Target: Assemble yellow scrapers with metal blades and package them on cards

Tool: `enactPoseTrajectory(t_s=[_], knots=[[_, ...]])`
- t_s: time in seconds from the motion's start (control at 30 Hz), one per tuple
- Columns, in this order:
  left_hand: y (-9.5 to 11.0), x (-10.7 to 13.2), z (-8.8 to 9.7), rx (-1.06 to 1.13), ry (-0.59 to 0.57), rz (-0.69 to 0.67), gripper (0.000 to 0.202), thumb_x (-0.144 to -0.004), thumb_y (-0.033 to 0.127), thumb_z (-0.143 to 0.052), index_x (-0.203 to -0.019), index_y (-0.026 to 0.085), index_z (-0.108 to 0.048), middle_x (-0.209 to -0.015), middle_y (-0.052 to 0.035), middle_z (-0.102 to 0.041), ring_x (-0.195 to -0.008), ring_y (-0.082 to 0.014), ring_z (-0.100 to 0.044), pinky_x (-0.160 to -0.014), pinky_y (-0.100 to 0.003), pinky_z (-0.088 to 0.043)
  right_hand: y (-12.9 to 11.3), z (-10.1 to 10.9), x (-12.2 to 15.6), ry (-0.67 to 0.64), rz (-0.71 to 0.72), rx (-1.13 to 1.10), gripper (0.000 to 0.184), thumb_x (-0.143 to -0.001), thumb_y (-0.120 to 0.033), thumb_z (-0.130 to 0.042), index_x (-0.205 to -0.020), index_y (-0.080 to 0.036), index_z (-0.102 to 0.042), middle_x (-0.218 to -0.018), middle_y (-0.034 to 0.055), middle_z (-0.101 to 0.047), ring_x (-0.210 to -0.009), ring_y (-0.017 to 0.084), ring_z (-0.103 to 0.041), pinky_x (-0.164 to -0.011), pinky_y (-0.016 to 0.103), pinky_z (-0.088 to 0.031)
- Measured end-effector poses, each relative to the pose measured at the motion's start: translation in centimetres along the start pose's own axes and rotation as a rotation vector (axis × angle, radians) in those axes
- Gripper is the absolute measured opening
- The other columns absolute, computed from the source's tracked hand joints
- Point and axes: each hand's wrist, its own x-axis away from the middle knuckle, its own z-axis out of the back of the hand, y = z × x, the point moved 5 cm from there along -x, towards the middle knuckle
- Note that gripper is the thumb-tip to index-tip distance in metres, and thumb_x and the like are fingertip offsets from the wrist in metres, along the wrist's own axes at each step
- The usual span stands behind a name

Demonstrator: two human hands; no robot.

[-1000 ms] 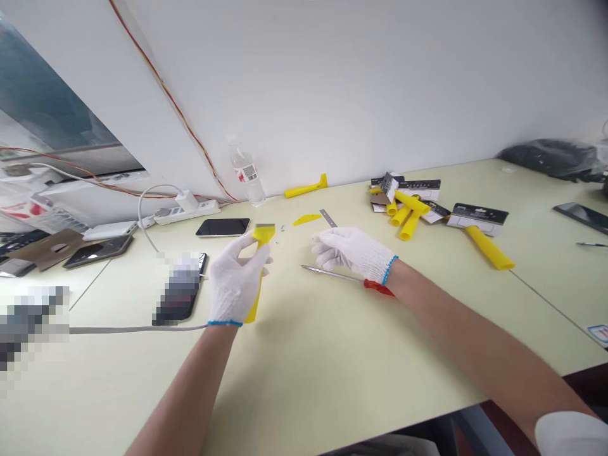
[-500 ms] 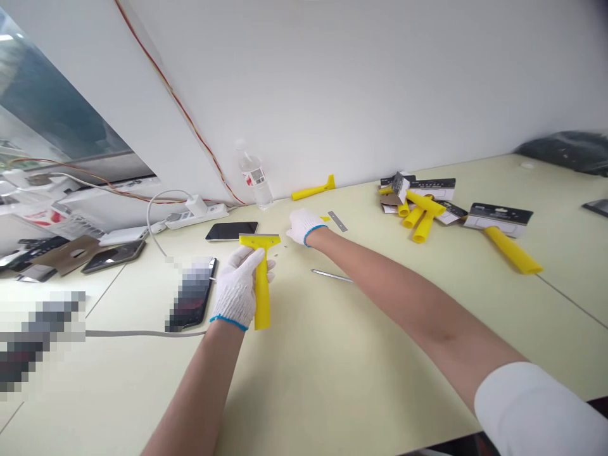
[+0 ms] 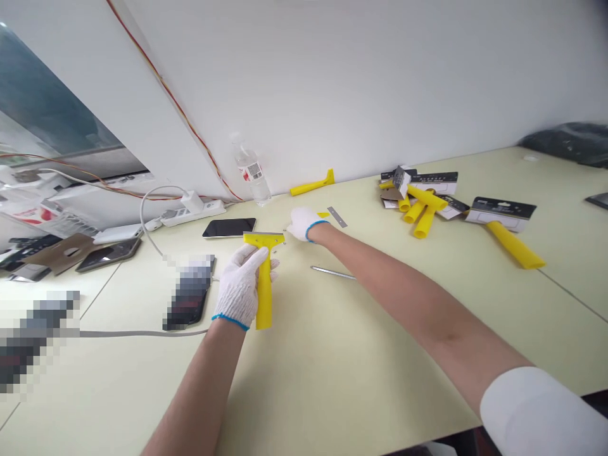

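My left hand (image 3: 239, 288), in a white knit glove, is wrapped round the handle of a yellow scraper (image 3: 264, 272) held upright above the table, its metal-edged head on top. My right hand (image 3: 303, 223), also gloved, reaches far forward and rests on the table just right of the scraper head, fingers curled over something too small to make out. A yellow plastic piece (image 3: 323, 215) and a loose metal blade (image 3: 337, 216) lie just beyond that hand. A screwdriver shaft (image 3: 332, 273) lies under my right forearm.
A pale table (image 3: 332, 354) carries a pile of packaged yellow scrapers (image 3: 422, 202), another one (image 3: 508, 231), a yellow handle by the wall (image 3: 311, 185), a water bottle (image 3: 251, 170), a power strip (image 3: 190, 210), phones (image 3: 228, 227) and a grey cable (image 3: 137, 332).
My right hand left the screwdriver and reached forward to the small parts beside the scraper head. My left hand turned the scraper upright and has held it nearly still since.
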Motion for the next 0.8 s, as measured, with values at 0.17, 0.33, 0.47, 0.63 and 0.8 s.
enactPoseTrajectory(t_s=[0.17,0.33,0.47,0.63,0.8], knots=[[-0.8,0.4,-0.8,-0.028,-0.085,0.049,0.055,-0.075,0.034,-0.084,-0.126,0.021,-0.067,-0.116,-0.0072,-0.071,-0.081,-0.0175,-0.073,-0.059,-0.023,-0.056,1.1,3.0,5.2,-0.026,-0.018,-0.227,0.027,-0.095,-0.039,-0.068,-0.084,-0.015,-0.064,-0.083,0.0078,-0.073,-0.075,0.013,-0.066,-0.077,0.028,-0.059],[-2.0,1.9,-2.5,-0.054,-0.219,0.099,0.055,-0.077,0.036,-0.085,-0.126,0.020,-0.066,-0.108,-0.0072,-0.071,-0.081,-0.0186,-0.073,-0.062,-0.026,-0.057,0.5,3.9,10.3,-0.038,0.118,-0.288,0.020,-0.096,-0.033,-0.064,-0.086,-0.016,-0.064,-0.081,0.0039,-0.070,-0.067,0.011,-0.062,-0.067,0.023,-0.055],[-2.5,3.5,-4.1,-0.018,-0.320,0.136,0.052,-0.080,0.036,-0.082,-0.125,0.019,-0.064,-0.100,-0.0064,-0.069,-0.078,-0.0173,-0.070,-0.059,-0.024,-0.055,-0.2,2.5,12.0,0.017,0.322,-0.104,0.016,-0.093,-0.032,-0.066,-0.090,-0.018,-0.071,-0.089,0.0017,-0.072,-0.080,0.014,-0.064,-0.075,0.026,-0.051],[-2.6,4.2,-5.1,0.087,-0.424,0.187,0.044,-0.080,0.031,-0.082,-0.118,0.017,-0.064,-0.093,-0.0041,-0.067,-0.073,-0.0152,-0.067,-0.053,-0.023,-0.051,0.3,1.6,11.8,0.079,0.398,0.030,0.011,-0.092,-0.027,-0.067,-0.090,-0.019,-0.075,-0.096,0.0020,-0.074,-0.092,0.016,-0.064,-0.079,0.028,-0.046],[-2.6,4.3,-5.0,0.090,-0.418,0.235,0.039,-0.080,0.029,-0.082,-0.112,0.019,-0.062,-0.092,-0.0030,-0.068,-0.069,-0.0134,-0.066,-0.053,-0.023,-0.051,0.9,1.9,11.4,0.020,0.372,-0.005,0.014,-0.092,-0.031,-0.069,-0.090,-0.020,-0.077,-0.093,0.0012,-0.074,-0.089,0.016,-0.064,-0.078,0.028,-0.047]])
